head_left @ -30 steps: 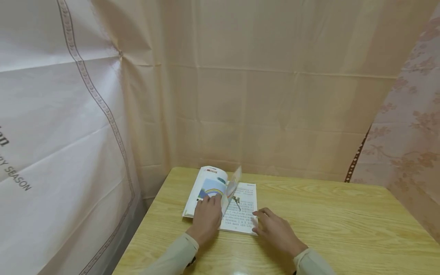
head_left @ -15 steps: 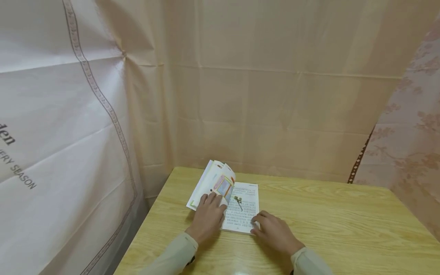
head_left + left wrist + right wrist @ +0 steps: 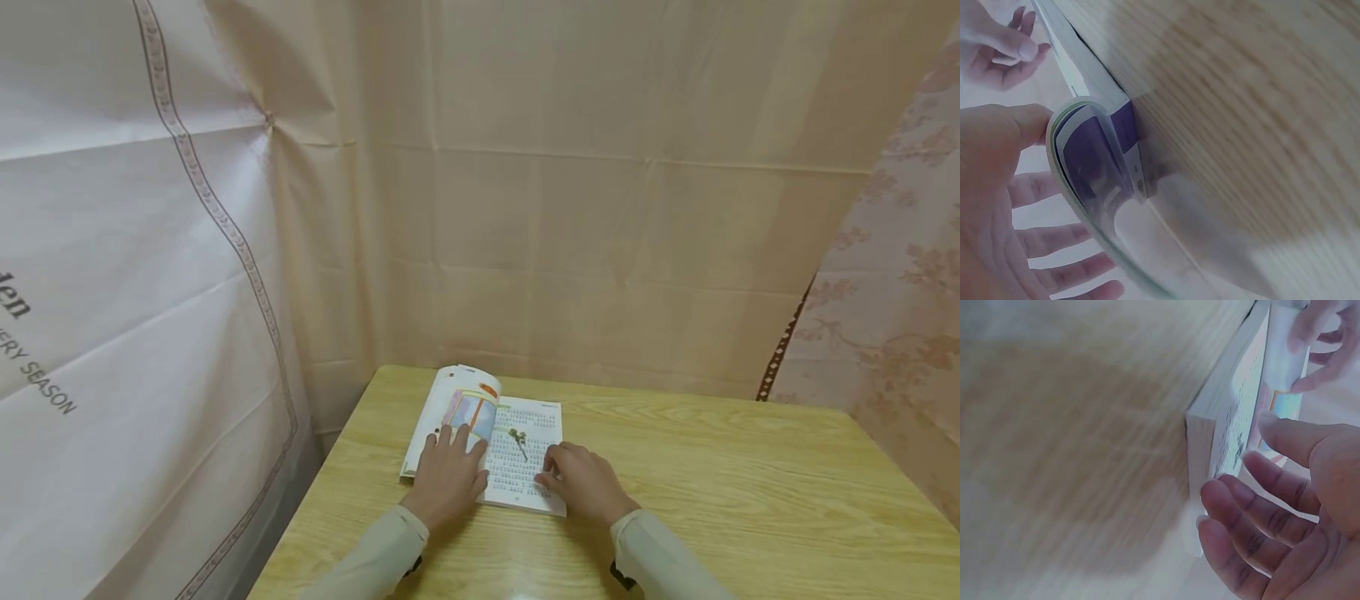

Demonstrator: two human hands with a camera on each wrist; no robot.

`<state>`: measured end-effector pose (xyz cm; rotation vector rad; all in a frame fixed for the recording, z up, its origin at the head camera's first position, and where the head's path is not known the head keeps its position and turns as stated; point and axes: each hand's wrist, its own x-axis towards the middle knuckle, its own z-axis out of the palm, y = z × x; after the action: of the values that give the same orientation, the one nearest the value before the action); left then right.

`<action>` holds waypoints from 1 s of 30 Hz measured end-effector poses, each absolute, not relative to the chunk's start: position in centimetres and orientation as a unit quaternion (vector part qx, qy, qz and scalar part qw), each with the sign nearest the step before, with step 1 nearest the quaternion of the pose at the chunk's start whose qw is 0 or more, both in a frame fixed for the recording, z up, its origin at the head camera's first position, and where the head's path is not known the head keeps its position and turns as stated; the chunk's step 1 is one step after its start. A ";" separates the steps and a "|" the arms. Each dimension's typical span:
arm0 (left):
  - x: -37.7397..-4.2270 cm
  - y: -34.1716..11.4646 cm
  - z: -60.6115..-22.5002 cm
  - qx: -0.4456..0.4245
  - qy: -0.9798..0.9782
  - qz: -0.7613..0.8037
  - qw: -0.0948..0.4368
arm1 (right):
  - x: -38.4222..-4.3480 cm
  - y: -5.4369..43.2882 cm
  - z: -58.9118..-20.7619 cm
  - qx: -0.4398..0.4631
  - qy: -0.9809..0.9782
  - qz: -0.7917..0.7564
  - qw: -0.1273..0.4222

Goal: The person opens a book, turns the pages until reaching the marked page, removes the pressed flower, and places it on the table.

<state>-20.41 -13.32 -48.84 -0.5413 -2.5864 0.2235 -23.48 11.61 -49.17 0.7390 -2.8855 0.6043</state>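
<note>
An open paperback book [image 3: 504,489] lies on the wooden table in the head view. Its left pages bulge upward and carry a coloured window-like picture [image 3: 474,410]; the right page has rows of small print and a plant drawing [image 3: 517,437]. My left hand [image 3: 447,475] rests on the left pages with its fingers spread. In the left wrist view the purple cover [image 3: 1091,153] bends up beneath this hand. My right hand [image 3: 588,477] is at the book's lower right edge, fingers loosely bent. The right wrist view shows its fingertips [image 3: 1216,494] beside the page block, pinching nothing.
The wooden table [image 3: 720,475] extends to the right of the book. Behind it hangs a beige cloth [image 3: 585,250], with a white printed cloth [image 3: 135,333] at the left and a floral one [image 3: 892,333] at the right.
Upright pages have turned over to the left, and the picture on the left side has changed. My left fingers have spread out over them. The right hand has shifted slightly left over the page edge.
</note>
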 end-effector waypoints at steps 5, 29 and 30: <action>-20.7 -13.7 -48.7 -0.209 -0.937 0.088 0.266 | -25.3 10.3 -48.9 0.210 -0.954 0.210 0.042; -22.4 -15.9 -47.8 -0.267 -0.957 -0.033 0.105 | -28.6 8.2 -49.5 0.151 -0.957 0.246 -0.026; -22.4 -15.9 -47.8 -0.267 -0.958 -0.035 0.101 | -28.6 8.1 -49.5 0.150 -0.957 0.247 -0.026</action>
<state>-22.41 -15.90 -47.83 -0.7897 -2.8299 -0.1025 -28.63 8.13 -49.55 0.4796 -3.0579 0.7900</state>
